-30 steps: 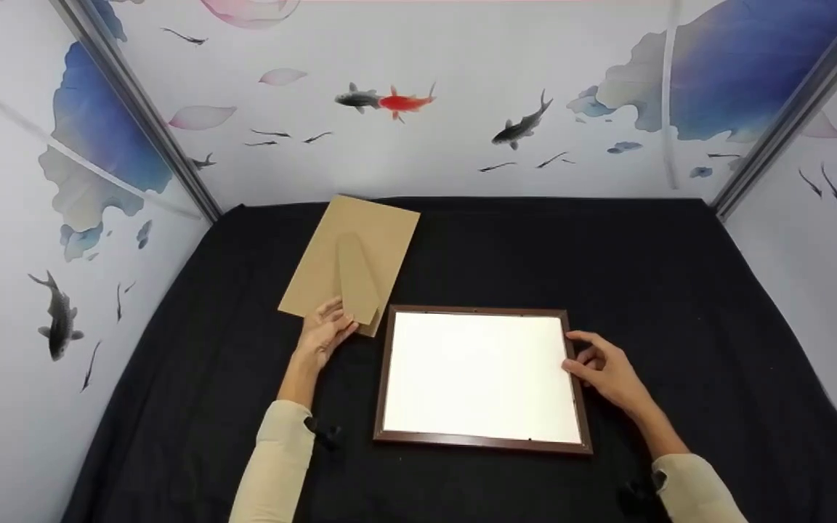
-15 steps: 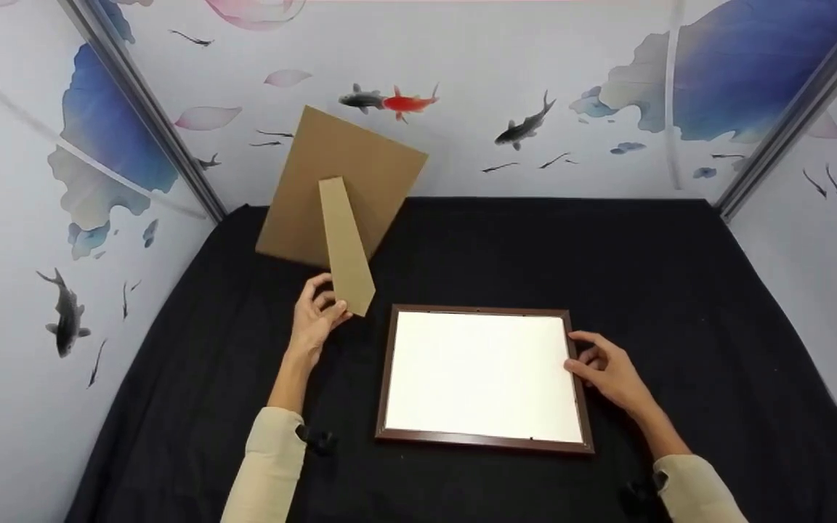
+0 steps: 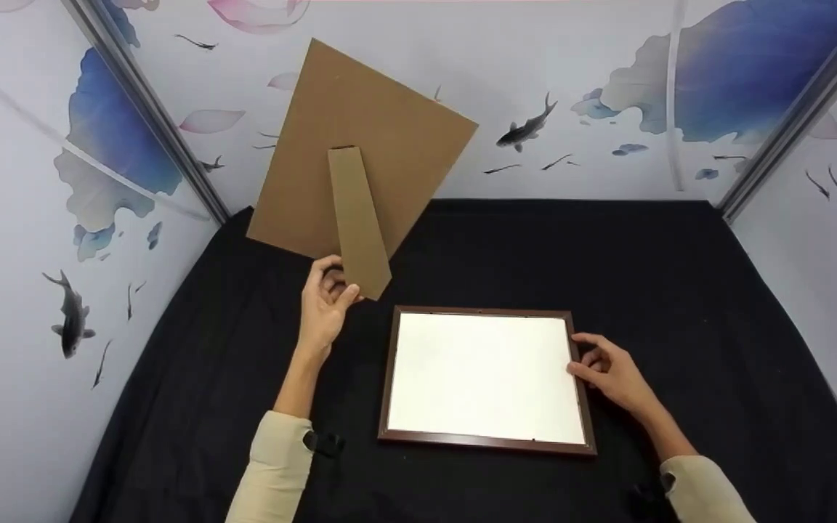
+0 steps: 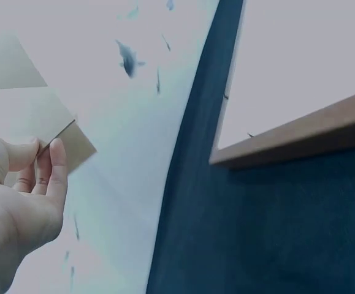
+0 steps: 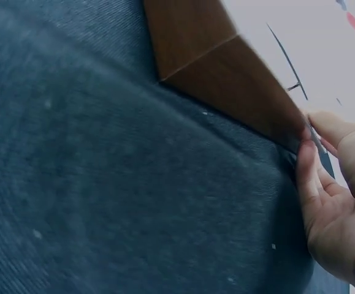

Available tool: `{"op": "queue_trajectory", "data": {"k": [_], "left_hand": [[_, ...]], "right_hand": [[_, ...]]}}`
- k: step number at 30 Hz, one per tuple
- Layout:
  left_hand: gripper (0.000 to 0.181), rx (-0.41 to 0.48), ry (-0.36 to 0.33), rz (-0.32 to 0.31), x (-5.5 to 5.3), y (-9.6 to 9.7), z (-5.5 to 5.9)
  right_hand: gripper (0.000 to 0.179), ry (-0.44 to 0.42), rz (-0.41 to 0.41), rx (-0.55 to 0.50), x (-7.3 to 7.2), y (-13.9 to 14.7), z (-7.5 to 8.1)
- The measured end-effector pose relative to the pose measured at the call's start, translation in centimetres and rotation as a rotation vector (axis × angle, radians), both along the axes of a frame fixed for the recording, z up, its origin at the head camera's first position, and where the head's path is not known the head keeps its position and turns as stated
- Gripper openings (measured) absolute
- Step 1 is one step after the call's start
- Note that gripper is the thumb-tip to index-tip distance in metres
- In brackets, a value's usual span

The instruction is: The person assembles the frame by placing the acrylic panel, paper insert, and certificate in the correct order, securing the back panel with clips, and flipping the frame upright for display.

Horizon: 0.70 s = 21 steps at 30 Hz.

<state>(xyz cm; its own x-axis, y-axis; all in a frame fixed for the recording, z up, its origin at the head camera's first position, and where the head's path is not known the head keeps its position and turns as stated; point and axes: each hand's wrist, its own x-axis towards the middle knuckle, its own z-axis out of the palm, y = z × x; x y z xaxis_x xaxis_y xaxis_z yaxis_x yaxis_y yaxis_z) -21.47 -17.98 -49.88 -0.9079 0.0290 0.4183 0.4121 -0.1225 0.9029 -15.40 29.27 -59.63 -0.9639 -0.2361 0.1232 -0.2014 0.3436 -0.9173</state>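
Note:
My left hand (image 3: 322,312) pinches the lower end of a cardboard easel leg (image 3: 360,221). That leg is fixed to a brown picture-frame backing board (image 3: 397,123), held up tilted above the far left of the table. In the left wrist view, thumb and fingers (image 4: 57,165) close on the board's corner area. A brown picture frame (image 3: 487,442) lies flat with a white sheet-like surface (image 3: 487,378) inside it. At its right edge, my right hand (image 3: 611,370) grips the rim between thumb and fingers, as the right wrist view also shows beside the wooden side (image 5: 226,79).
Black cloth (image 3: 651,269) covers the table. White walls (image 3: 549,58) printed with fish and blue leaves stand at the back and both sides, joined by grey metal posts (image 3: 146,109). Small dark tabs (image 4: 251,135) show along the frame's inner edge.
My left hand has lifted the backing board off the table, raising and tilting it up against the back wall's view. The right hand and the frame have stayed in place.

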Motion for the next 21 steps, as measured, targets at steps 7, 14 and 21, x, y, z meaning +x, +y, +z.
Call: {"op": "queue_trajectory", "data": {"k": [7,14,21], "left_hand": [[0.041,-0.013,0.035,-0.064,1.1,2.3,0.5],[0.04,-0.043,-0.002,-0.136,2.0,5.3,0.1],[0.041,-0.076,-0.079,-0.191,3.5,7.0,-0.5]], "right_hand": [[0.039,-0.005,0.087,-0.05,-0.6,1.0,1.3],[0.035,0.06,0.113,-0.201,-2.6,0.0,6.8],[0.041,0.126,0.084,-0.393,-6.5,-0.9,10.6]]}}
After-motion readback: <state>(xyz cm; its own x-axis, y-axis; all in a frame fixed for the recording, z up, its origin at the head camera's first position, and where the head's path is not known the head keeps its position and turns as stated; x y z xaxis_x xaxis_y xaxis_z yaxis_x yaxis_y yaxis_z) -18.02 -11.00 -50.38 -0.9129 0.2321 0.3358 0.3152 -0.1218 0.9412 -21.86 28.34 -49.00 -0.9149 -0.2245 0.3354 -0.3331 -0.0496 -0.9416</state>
